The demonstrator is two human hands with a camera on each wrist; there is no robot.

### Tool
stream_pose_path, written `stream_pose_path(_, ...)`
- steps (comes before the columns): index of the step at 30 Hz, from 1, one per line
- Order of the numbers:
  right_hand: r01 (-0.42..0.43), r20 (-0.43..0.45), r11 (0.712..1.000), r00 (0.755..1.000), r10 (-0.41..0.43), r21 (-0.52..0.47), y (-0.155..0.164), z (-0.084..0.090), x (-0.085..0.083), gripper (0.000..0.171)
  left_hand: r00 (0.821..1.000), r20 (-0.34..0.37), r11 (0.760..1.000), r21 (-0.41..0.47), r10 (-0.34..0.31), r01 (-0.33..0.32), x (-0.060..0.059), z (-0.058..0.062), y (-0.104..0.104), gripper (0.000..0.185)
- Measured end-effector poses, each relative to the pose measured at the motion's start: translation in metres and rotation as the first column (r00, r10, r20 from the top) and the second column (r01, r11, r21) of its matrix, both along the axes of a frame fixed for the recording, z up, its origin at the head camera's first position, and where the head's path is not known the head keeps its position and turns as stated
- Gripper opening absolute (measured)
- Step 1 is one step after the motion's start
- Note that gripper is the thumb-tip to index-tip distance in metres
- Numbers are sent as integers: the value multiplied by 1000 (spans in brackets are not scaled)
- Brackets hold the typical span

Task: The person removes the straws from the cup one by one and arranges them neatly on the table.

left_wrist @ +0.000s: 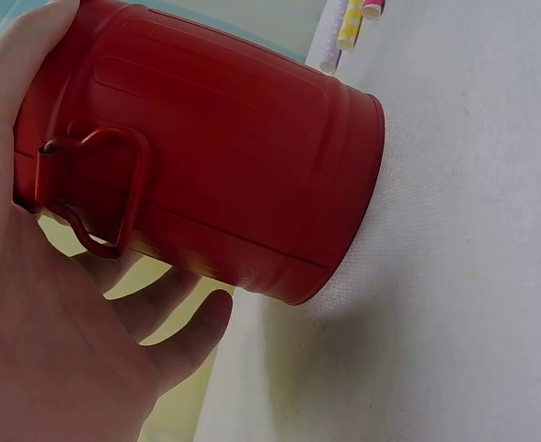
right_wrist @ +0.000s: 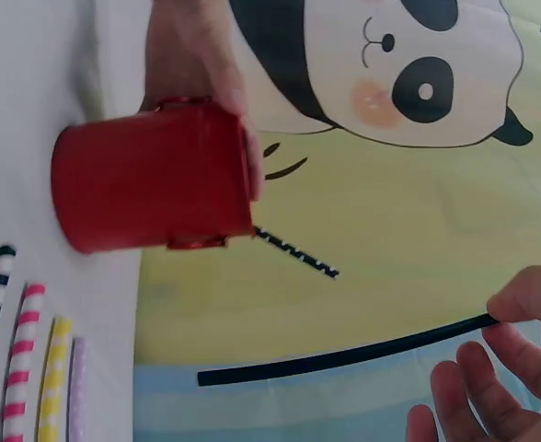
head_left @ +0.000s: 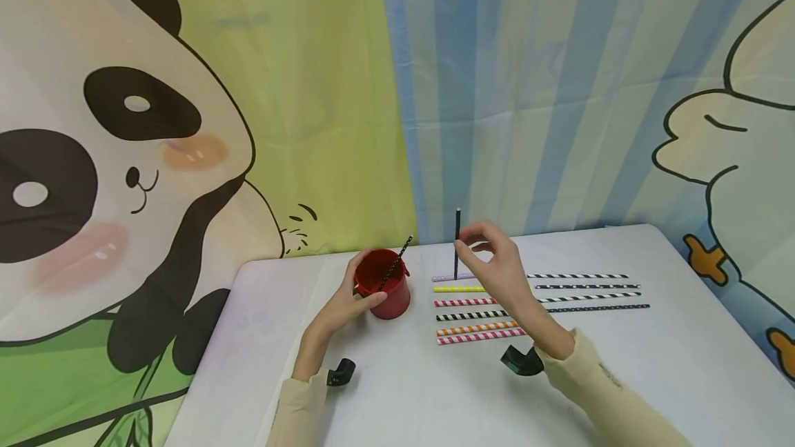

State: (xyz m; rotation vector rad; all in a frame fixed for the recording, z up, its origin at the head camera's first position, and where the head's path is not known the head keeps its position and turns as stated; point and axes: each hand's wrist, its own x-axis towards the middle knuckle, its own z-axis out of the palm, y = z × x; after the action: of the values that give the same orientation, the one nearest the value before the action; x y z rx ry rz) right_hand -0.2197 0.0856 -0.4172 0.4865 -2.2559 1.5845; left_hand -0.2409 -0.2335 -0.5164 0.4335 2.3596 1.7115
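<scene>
My left hand (head_left: 344, 302) grips a red metal bucket (left_wrist: 224, 138) by its rim, thumb and fingers round its near left side. A black straw with white dots (head_left: 397, 261) leans in the bucket and sticks out over the rim. Between thumb and fingertips my right hand (head_left: 497, 264) pinches a plain black straw (right_wrist: 344, 356) near its middle in the head view. This straw stands nearly upright above the row of straws, to the right of the bucket and apart from it. Several fingers of the right hand are loosely bent below the pinch.
Striped paper straws lie in rows on the white table, among them yellow (head_left: 459, 289), orange (head_left: 475, 330) and pink (head_left: 481, 336) ones. More black-and-white straws (head_left: 590, 296) lie to their right. A printed curtain (head_left: 497, 88) hangs behind the table. Black wrist pieces (head_left: 522, 361) sit at both cuffs.
</scene>
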Motion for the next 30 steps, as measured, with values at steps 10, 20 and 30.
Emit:
stream_pose_path(10, -7, -72, 939, 997, 33, 343, 9, -12, 5, 9, 1000, 0, 1000, -2, 5, -5, -2, -1, -1, 89)
stream_pose_path(20, 64, -302, 803, 942, 148, 592, 17, -29, 5, 13, 1000, 8, 1000, 13, 6, -7, -2, -1, 0, 91)
stream_pose_path(30, 148, -416, 722, 885, 209, 676, 23, -43, 7, 16, 1000, 9, 1000, 1, 11, -11, -1, -3, -1, 92)
